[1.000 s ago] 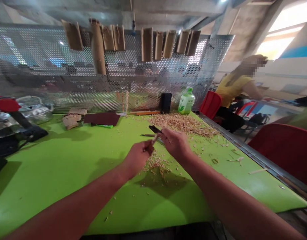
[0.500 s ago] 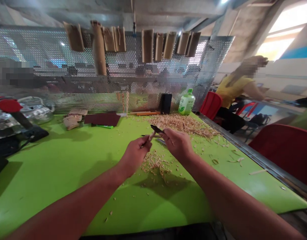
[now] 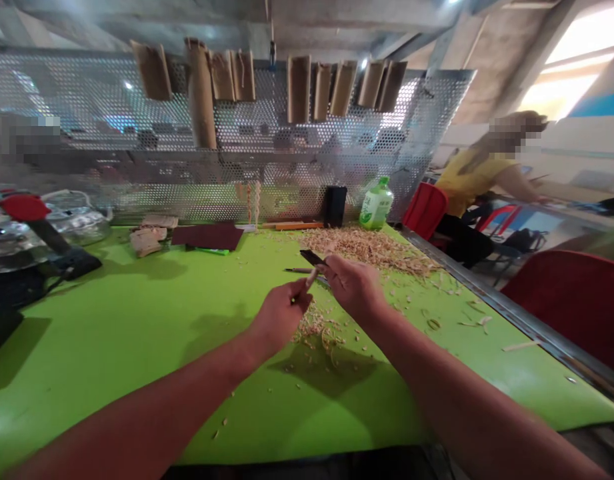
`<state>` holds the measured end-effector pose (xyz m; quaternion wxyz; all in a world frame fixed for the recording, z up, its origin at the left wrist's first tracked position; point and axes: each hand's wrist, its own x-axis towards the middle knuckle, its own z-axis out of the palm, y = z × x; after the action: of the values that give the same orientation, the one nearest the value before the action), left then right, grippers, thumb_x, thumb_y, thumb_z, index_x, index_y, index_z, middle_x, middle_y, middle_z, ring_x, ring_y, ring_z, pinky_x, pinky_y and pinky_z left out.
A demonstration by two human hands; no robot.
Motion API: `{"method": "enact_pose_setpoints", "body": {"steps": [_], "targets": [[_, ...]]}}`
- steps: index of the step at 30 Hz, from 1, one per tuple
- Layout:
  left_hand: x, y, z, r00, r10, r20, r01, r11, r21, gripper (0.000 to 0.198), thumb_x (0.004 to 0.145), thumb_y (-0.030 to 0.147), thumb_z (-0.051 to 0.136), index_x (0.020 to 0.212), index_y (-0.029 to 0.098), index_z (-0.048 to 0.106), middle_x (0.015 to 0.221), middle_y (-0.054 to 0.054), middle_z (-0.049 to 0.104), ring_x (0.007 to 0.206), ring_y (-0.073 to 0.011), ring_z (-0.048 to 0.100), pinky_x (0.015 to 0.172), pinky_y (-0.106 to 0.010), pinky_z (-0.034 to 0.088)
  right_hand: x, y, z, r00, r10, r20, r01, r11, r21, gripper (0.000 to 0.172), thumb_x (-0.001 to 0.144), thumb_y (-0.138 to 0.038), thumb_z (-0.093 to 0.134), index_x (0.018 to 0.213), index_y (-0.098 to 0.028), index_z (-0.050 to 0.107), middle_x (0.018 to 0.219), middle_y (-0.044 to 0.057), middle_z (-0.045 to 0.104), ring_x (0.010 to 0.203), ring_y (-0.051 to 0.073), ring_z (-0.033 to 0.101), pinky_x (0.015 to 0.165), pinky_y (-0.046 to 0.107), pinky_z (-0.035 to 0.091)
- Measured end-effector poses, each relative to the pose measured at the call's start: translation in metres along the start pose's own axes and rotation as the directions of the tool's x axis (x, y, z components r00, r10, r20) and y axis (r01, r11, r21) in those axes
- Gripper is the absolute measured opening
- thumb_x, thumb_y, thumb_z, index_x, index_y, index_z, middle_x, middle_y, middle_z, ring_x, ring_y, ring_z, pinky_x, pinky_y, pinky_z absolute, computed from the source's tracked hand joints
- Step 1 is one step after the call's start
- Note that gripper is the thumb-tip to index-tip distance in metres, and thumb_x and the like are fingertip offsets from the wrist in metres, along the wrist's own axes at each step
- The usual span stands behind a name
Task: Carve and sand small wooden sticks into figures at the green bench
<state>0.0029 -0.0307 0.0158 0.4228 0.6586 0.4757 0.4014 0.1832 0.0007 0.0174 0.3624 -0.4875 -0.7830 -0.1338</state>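
My left hand (image 3: 281,313) is closed around a thin wooden stick (image 3: 311,278) whose pale tip pokes up toward my right hand. My right hand (image 3: 354,287) is closed on a dark-bladed knife (image 3: 313,257), its blade resting against the stick's tip. Both hands hover just above the green table mat (image 3: 137,333). A small heap of wood shavings (image 3: 317,330) lies on the mat directly beneath them.
A bigger pile of shavings (image 3: 371,247) lies behind, near a green bottle (image 3: 375,204) and a black box (image 3: 334,206). A dark red sheet (image 3: 207,237) and a pencil (image 3: 297,270) lie on the mat. A perforated metal screen (image 3: 87,133) backs the table. A person in yellow (image 3: 479,180) sits at right beside red chairs (image 3: 567,300).
My hands have shifted only slightly, the stick dipping a little lower against the blade; the view has drifted a bit.
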Motion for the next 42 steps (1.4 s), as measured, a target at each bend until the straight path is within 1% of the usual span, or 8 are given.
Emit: {"method": "enact_pose_setpoints", "body": {"steps": [8, 12, 17, 21, 25, 29, 36, 42], "targets": [[-0.001, 0.006, -0.003, 1.000, 0.013, -0.027, -0.014, 0.999, -0.050, 0.026, 0.083, 0.033, 0.057, 0.093, 0.014, 0.071, 0.057, 0.003, 0.048, 0.050, -0.0098, 0.033, 0.051, -0.023, 0.025, 0.000, -0.001, 0.000, 1.000, -0.003, 0.003, 0.003, 1.000, 0.012, 0.038, 0.097, -0.042, 0.040, 0.068, -0.020, 0.054, 0.053, 0.000, 0.051, 0.046, 0.010, 0.037, 0.049, 0.026, 0.019], [-0.002, 0.000, 0.003, 0.998, 0.006, 0.069, -0.006, 1.000, 0.007, 0.024, 0.083, 0.029, 0.056, 0.093, 0.013, 0.071, 0.062, 0.001, 0.055, 0.052, -0.0097, 0.036, 0.051, -0.023, 0.025, 0.001, -0.001, 0.000, 0.999, 0.027, 0.023, -0.027, 1.000, -0.006, 0.037, 0.097, -0.041, 0.040, 0.070, -0.021, 0.055, 0.055, -0.001, 0.051, 0.046, 0.010, 0.036, 0.049, 0.026, 0.018], [0.005, -0.002, -0.008, 0.999, -0.008, -0.040, 0.002, 0.990, -0.141, 0.026, 0.085, 0.038, 0.055, 0.090, 0.015, 0.066, 0.053, 0.007, 0.037, 0.045, -0.0079, 0.026, 0.047, -0.022, 0.021, -0.001, 0.001, 0.001, 0.999, 0.026, 0.042, -0.025, 1.000, -0.007, 0.038, 0.096, -0.042, 0.040, 0.069, -0.021, 0.055, 0.053, -0.001, 0.049, 0.046, 0.010, 0.034, 0.049, 0.027, 0.017], [0.006, -0.002, -0.007, 0.998, 0.012, -0.068, -0.013, 1.000, -0.016, 0.025, 0.085, 0.034, 0.055, 0.090, 0.014, 0.068, 0.053, 0.005, 0.042, 0.047, -0.0085, 0.030, 0.049, -0.022, 0.024, -0.001, -0.001, 0.002, 0.998, 0.048, 0.040, -0.048, 0.999, 0.010, 0.035, 0.096, -0.040, 0.041, 0.069, -0.021, 0.054, 0.053, -0.001, 0.049, 0.047, 0.011, 0.035, 0.049, 0.027, 0.017], [0.002, -0.009, 0.005, 0.997, 0.044, 0.058, -0.049, 0.996, 0.081, 0.027, 0.084, 0.030, 0.055, 0.098, 0.013, 0.071, 0.063, -0.001, 0.059, 0.053, -0.0123, 0.042, 0.052, -0.024, 0.028, 0.001, -0.004, 0.003, 0.996, 0.079, 0.041, -0.081, 0.996, 0.031, 0.033, 0.094, -0.040, 0.044, 0.068, -0.021, 0.053, 0.054, -0.002, 0.048, 0.047, 0.011, 0.034, 0.049, 0.027, 0.017], [0.003, -0.012, 0.006, 0.994, 0.076, 0.076, -0.084, 0.991, 0.101, 0.024, 0.082, 0.029, 0.057, 0.095, 0.014, 0.071, 0.067, -0.001, 0.059, 0.057, -0.0118, 0.043, 0.053, -0.023, 0.029, 0.002, -0.005, 0.003, 0.987, 0.158, 0.000, -0.154, 0.962, 0.227, 0.034, 0.091, -0.040, 0.047, 0.064, -0.021, 0.045, 0.055, -0.003, 0.045, 0.050, 0.010, 0.036, 0.049, 0.024, 0.021], [0.011, -0.008, -0.014, 0.997, -0.071, 0.040, 0.081, 0.858, -0.507, 0.040, 0.081, 0.040, 0.064, 0.113, 0.016, 0.062, 0.061, 0.008, 0.039, 0.040, -0.0040, 0.024, 0.038, -0.019, 0.018, 0.003, -0.001, 0.002, 0.944, 0.325, -0.066, -0.231, 0.788, 0.571, 0.035, 0.091, -0.042, 0.050, 0.065, -0.023, 0.035, 0.054, -0.005, 0.044, 0.050, 0.010, 0.041, 0.047, 0.022, 0.030], [0.012, -0.009, -0.013, 0.999, -0.030, 0.021, 0.037, 0.794, -0.607, 0.034, 0.082, 0.039, 0.066, 0.107, 0.016, 0.062, 0.065, 0.006, 0.045, 0.042, -0.0027, 0.029, 0.038, -0.017, 0.020, -0.003, -0.010, -0.001, 0.948, 0.318, 0.000, -0.229, 0.684, 0.692, 0.033, 0.092, -0.042, 0.050, 0.069, -0.023, 0.037, 0.055, -0.005, 0.048, 0.046, 0.009, 0.045, 0.045, 0.022, 0.033]]}}
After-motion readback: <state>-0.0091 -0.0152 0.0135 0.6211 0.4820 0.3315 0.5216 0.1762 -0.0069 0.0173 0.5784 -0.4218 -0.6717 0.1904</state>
